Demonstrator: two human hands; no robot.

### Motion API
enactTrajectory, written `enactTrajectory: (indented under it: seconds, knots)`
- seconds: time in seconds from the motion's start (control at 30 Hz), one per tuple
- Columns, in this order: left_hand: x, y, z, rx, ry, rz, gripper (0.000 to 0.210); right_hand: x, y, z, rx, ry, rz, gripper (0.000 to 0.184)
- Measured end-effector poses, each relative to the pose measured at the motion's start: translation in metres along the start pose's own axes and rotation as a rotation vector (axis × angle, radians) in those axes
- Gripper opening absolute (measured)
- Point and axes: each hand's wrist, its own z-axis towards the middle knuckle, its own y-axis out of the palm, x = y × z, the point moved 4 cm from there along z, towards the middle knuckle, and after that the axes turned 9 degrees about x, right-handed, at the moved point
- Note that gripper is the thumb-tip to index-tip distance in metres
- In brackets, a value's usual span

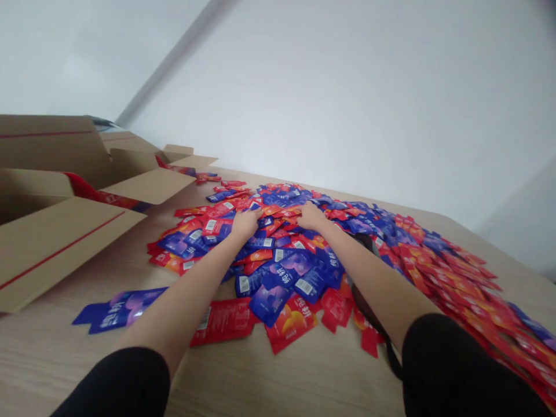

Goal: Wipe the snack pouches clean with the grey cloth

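Both my arms reach out over a wide, loose heap of small flat foil pouches, some red and orange, others blue and purple. My left hand [247, 222] is at the middle of the heap with its fingers closed at the edge of a blue pouch [255, 207]. A short way to the right, my right hand [311, 216] pinches the end of a red-orange pouch [286, 213]. The fingertips of both hands are partly hidden among the pouches. Nearer to me, a blue pouch [271, 296] overlaps a red pouch [292, 322] at the front of the heap.
Open cardboard boxes [65, 243] stand at the left, flaps spread over the wooden table [226, 382]. Rows of overlapping red pouches [460, 284] cover the right side. A dark object with a strap [367, 307] lies partly under my right forearm. A white wall [347, 98] rises behind.
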Motion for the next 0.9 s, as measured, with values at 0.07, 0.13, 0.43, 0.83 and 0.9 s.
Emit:
enactTrajectory:
  seconds: [0.07, 0.13, 0.43, 0.83, 0.9]
  knots:
    - [-0.001, 0.008, -0.001, -0.033, 0.014, 0.011, 0.035, 0.014, 0.003, -0.005, 0.009, 0.038, -0.009, 0.048]
    - [0.000, 0.012, 0.001, -0.057, 0.021, 0.016, 0.036, 0.019, 0.003, -0.007, 0.036, 0.046, -0.016, 0.054]
    - [0.002, -0.008, 0.004, -0.028, -0.017, -0.050, 0.035, 0.000, -0.015, -0.001, 0.033, -0.054, -0.055, 0.043]
    - [0.078, -0.125, -0.059, 0.045, 0.225, -0.313, 0.035, -0.020, -0.144, -0.130, 0.200, -0.107, -0.067, 0.038]
    - [0.094, -0.145, -0.092, 0.002, 0.283, -0.368, 0.032, -0.042, -0.160, -0.187, 0.308, -0.299, -0.034, 0.041]
